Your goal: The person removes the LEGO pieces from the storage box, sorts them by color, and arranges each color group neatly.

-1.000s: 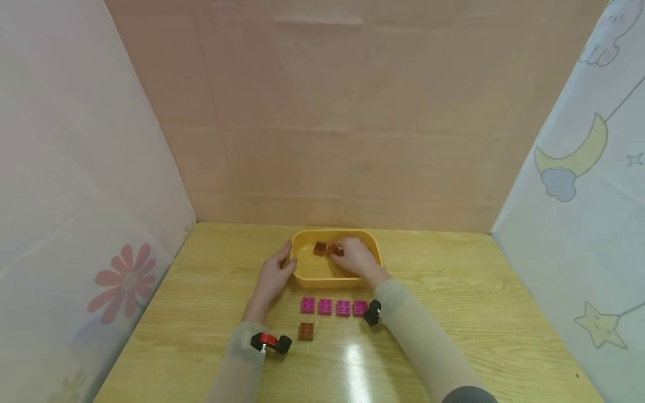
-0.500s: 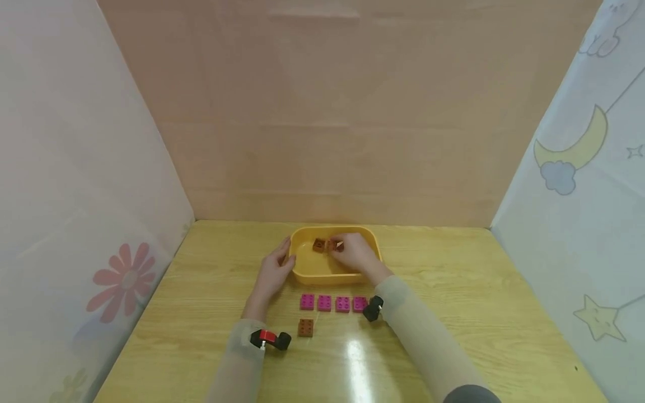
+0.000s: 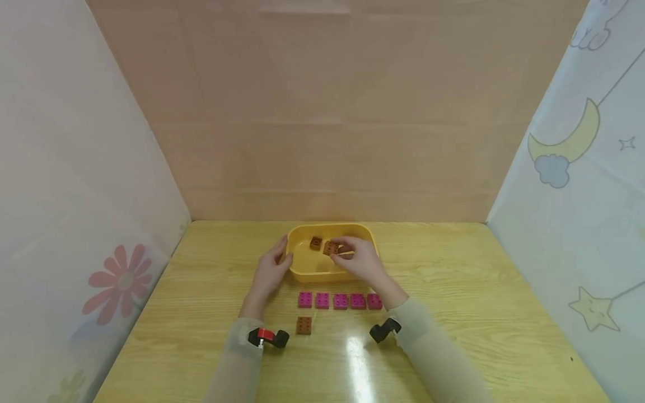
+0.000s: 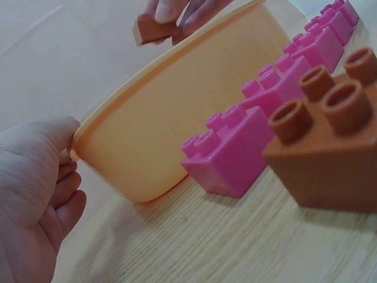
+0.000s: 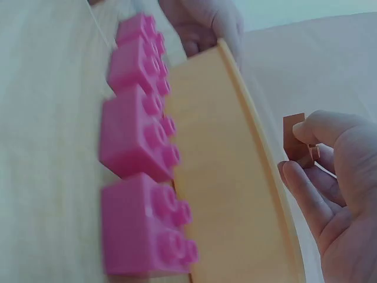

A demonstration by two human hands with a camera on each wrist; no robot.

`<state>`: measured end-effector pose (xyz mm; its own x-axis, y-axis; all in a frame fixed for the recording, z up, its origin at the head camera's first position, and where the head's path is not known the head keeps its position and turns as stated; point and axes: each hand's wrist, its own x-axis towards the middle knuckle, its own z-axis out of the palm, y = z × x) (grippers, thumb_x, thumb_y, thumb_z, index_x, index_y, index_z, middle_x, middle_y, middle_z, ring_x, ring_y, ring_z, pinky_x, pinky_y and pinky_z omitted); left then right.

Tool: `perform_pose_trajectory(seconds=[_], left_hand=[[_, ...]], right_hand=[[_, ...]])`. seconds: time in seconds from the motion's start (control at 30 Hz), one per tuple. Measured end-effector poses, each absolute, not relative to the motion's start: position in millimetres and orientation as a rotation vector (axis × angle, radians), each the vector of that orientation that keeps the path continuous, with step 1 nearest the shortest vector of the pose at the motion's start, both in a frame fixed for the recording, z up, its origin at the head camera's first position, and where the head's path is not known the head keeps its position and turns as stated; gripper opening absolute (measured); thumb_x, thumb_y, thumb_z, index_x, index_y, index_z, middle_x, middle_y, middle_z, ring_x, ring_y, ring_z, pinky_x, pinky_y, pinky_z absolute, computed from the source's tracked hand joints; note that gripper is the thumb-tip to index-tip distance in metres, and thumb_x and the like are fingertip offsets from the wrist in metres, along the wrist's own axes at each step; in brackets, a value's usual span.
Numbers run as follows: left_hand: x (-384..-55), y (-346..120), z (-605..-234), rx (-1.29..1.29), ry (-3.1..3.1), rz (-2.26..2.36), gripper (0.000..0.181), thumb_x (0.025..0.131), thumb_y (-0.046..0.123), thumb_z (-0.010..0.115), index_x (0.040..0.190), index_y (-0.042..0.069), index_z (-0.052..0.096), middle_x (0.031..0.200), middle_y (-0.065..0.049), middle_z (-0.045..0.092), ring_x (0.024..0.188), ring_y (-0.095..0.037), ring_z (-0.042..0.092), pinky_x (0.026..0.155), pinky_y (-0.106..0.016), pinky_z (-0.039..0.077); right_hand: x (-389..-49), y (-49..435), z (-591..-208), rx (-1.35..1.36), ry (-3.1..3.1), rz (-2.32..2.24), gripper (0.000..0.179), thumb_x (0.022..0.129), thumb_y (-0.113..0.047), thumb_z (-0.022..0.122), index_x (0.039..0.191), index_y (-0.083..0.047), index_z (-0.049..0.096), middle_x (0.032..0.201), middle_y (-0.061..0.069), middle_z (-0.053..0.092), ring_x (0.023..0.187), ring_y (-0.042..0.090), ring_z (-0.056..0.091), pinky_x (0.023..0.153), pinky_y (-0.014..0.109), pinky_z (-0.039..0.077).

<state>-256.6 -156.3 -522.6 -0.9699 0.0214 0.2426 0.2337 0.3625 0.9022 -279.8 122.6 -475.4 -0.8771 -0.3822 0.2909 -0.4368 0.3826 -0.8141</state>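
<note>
My right hand [image 3: 361,258] pinches a brown building brick [image 3: 331,248] between thumb and fingers, above the yellow plastic basin [image 3: 327,276]. In the right wrist view the pinched brick [image 5: 298,137] is tilted, up over the basin's rim. Another brown brick [image 3: 316,243] lies inside the basin, to the left of the held one. At the basin's left end my left hand [image 3: 270,271] grips the rim, thumb at the top edge and fingers along the outside, as the left wrist view shows.
Several pink bricks [image 3: 322,300] stand studs up in a row in front of the basin. Nearer me, below the row's left end, sits one brown brick [image 3: 304,325]. The wooden table [image 3: 191,313] meets a draped backdrop [image 3: 322,196] behind the basin.
The right hand has lifted a brown brick off the basin floor, and its forearm has drawn back, uncovering the rightmost pink brick. My left hand keeps its hold on the rim.
</note>
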Motion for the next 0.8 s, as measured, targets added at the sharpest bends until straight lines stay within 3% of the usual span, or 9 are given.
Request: perform_pose_trajectory(seconds=[0.37,0.8], left_hand=[[-254,-156,-523,-0.212,-2.444,-1.658,0.055,0.109,0.014,0.062,0.158,-0.003,0.044,0.169,-0.010,0.038,0.157,-0.029,0.035,0.129,-0.043,0.029],[-255,-157,-520,-0.211,-2.429,-1.687,0.054,0.109,0.014,0.062,0.158,-0.003,0.045,0.170,-0.010,0.038,0.157,-0.029,0.034,0.130,-0.043,0.027]], right_hand=[[-240,139,-484,0.731,-2.435,1.728,0.039,0.096,-0.014,0.083,0.133,-0.008,0.073,0.129,0.010,0.074,0.106,0.031,0.075,0.088,0.033,0.066],[-211,145,-488,0.745,-2.460,1.793,0.042,0.093,-0.002,0.081,0.134,-0.002,0.071,0.119,0.016,0.075,0.100,0.034,0.076,0.089,0.032,0.065]])
